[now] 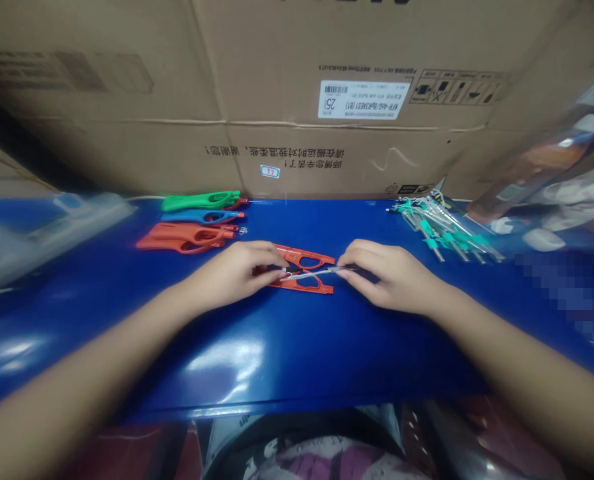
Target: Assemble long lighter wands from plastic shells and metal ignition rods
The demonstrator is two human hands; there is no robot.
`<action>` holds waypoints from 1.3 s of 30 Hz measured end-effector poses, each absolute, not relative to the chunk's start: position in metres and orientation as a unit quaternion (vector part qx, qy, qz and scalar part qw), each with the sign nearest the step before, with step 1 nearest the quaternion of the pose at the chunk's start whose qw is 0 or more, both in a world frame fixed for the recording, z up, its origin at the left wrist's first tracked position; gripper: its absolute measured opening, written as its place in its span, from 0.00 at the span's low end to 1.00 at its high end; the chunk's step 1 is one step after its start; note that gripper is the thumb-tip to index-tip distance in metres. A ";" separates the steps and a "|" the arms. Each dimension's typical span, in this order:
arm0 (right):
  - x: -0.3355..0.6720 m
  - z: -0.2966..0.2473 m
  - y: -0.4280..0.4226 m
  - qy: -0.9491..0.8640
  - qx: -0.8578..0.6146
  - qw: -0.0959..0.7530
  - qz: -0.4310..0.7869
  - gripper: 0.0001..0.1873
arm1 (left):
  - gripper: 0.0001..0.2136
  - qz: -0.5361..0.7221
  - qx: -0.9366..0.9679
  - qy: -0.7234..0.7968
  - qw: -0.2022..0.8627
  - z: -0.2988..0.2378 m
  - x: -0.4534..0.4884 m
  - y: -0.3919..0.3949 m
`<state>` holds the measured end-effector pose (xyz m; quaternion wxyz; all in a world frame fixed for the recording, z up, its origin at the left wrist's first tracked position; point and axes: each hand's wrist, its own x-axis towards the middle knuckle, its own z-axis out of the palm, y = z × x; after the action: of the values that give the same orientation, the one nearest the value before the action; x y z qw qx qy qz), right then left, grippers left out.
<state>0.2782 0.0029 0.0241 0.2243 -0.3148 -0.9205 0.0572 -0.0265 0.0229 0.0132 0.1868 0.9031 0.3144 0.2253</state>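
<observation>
Two orange lighter casing halves (311,287) lie open on the blue table (277,360), partly under my left hand. Just above them, my left hand (249,267) is closed in a pinch at one end of a thin pale wire (307,274); a small dark and white bit shows at its fingertips. The wire runs across the casing halves to my right hand (379,270). Between the right thumb and fingers is a slim greyish rod (333,269), mostly hidden by the hand, and the wire meets its tip.
Green (201,201), blue (201,216) and orange lighter casings (187,238) lie at the back left, beside tiny white pieces (243,231). Several metal rods with teal parts (447,230) are piled at the back right. A cardboard box (277,100) forms the rear wall. Clear plastic bags (547,160) stand right.
</observation>
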 end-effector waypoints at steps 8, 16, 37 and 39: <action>0.281 0.022 0.004 -0.942 -0.310 0.102 0.072 0.13 | 0.08 0.209 0.910 0.303 0.193 0.014 -0.026 0.023; 0.278 0.023 0.003 -0.937 -0.319 0.083 0.117 0.10 | 0.09 0.204 0.914 0.303 0.174 0.013 -0.026 0.021; 0.275 0.023 -0.006 -0.955 -0.282 -0.001 -0.094 0.10 | 0.09 0.196 0.920 0.304 0.153 0.013 -0.016 0.014; 0.273 0.024 -0.008 -0.953 -0.284 -0.015 -0.103 0.10 | 0.09 0.195 0.919 0.307 0.155 0.014 -0.015 0.014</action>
<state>0.2732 -0.0076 0.0242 -0.0153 -0.2843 -0.9530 -0.1034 -0.0151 0.0143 0.0140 0.1547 0.9185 0.3072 0.1949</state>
